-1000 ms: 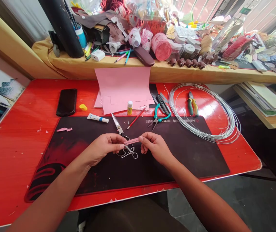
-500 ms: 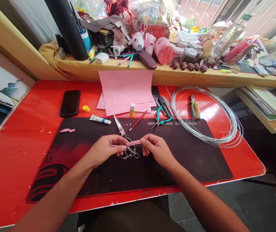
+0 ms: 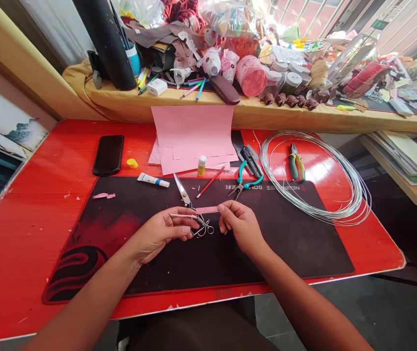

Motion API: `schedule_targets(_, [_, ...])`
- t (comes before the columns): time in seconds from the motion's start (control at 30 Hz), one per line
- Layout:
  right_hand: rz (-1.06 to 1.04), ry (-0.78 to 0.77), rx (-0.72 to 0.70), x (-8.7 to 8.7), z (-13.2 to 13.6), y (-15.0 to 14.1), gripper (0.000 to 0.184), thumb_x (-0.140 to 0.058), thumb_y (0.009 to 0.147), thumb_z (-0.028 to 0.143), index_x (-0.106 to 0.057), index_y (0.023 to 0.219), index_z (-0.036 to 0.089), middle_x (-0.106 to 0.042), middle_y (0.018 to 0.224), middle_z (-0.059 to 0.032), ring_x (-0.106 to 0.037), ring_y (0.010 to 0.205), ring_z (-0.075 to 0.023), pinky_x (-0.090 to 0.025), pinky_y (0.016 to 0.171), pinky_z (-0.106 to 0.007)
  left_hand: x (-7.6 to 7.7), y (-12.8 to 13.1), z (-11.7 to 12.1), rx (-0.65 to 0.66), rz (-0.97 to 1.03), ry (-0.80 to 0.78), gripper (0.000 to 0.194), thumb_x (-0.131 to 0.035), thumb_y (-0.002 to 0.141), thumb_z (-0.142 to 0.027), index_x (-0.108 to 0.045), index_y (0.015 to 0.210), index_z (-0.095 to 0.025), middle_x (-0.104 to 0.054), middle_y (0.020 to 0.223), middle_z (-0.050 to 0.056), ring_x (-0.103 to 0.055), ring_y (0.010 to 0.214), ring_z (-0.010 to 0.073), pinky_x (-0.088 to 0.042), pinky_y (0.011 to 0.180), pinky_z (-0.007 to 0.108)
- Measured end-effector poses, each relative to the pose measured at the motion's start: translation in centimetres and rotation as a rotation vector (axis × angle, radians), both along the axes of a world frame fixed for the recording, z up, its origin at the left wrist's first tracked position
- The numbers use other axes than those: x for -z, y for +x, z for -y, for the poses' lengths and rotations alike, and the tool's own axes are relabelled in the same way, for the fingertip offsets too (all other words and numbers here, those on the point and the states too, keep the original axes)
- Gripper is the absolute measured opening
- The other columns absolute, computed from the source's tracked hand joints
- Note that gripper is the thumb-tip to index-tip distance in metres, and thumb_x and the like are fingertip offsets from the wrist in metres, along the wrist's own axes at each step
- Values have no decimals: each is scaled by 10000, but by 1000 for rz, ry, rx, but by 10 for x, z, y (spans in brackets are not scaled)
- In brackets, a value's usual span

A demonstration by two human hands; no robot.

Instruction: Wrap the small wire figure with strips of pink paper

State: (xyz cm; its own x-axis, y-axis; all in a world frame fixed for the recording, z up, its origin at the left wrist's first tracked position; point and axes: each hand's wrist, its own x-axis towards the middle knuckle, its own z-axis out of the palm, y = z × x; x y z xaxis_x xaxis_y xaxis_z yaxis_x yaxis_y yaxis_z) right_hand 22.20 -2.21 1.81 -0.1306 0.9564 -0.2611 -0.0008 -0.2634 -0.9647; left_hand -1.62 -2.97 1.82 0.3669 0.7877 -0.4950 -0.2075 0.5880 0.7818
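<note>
In the head view my left hand (image 3: 164, 233) holds a bent silver wire piece (image 3: 205, 226) between thumb and fingers. The wire has coils and a small round loop, and a pink-covered end sticks out over the fingers. A narrow pink strip (image 3: 207, 210) stretches from the wire to my right hand (image 3: 240, 223), whose thumb and index finger pinch its far end. Just beyond the left hand lie the scissors (image 3: 182, 191), blades pointing away; their handles are mostly hidden behind the hand and wire. Both hands hover above the black desk mat (image 3: 267, 253).
Beyond the hands lie a glue tube (image 3: 153, 180), a small yellow bottle (image 3: 201, 166), a red pencil (image 3: 210, 182), teal pliers (image 3: 243, 183) and a box cutter (image 3: 251, 163). Pink sheets (image 3: 193, 129) and a phone (image 3: 108, 155) are behind. At right sit a wire coil (image 3: 354, 195) and combination pliers (image 3: 296, 163).
The left fingers have loosened and spread somewhat around the wire, and its pink-covered end shows more. The right hand still pinches the strip. The whole view has shifted slightly.
</note>
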Motion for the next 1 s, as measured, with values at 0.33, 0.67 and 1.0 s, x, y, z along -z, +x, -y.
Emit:
schedule_targets(0.33, [-129, -13, 137, 7, 1, -10, 363, -792, 868, 548, -668, 807, 212, -427, 484, 88, -466, 434, -125, -357, 454, -255, -2, 20, 2, 22, 54, 5, 419, -905, 785, -420, -803, 1098, -162, -792, 1121, 138, -757, 937, 242, -571, 789, 316])
schedule_targets(0.67, [-68, 1, 87, 5, 6, -9, 365, -756, 901, 553, -665, 816, 210, -478, 494, 72, -479, 446, -124, -368, 476, -254, 0, 29, 6, -75, 28, 47, 357, -889, 784, -441, -807, 1000, -169, -799, 975, 92, -619, 675, 127, -454, 639, 262])
schedule_targets(1.0, [-97, 7, 45, 3, 6, -8, 372, -751, 914, 555, -649, 813, 211, -445, 498, 82, -484, 452, -123, -361, 488, -257, 0, 29, 6, -97, 13, 51, 404, -915, 743, -466, -796, 983, -164, -812, 929, 98, -565, 600, 109, -378, 574, 257])
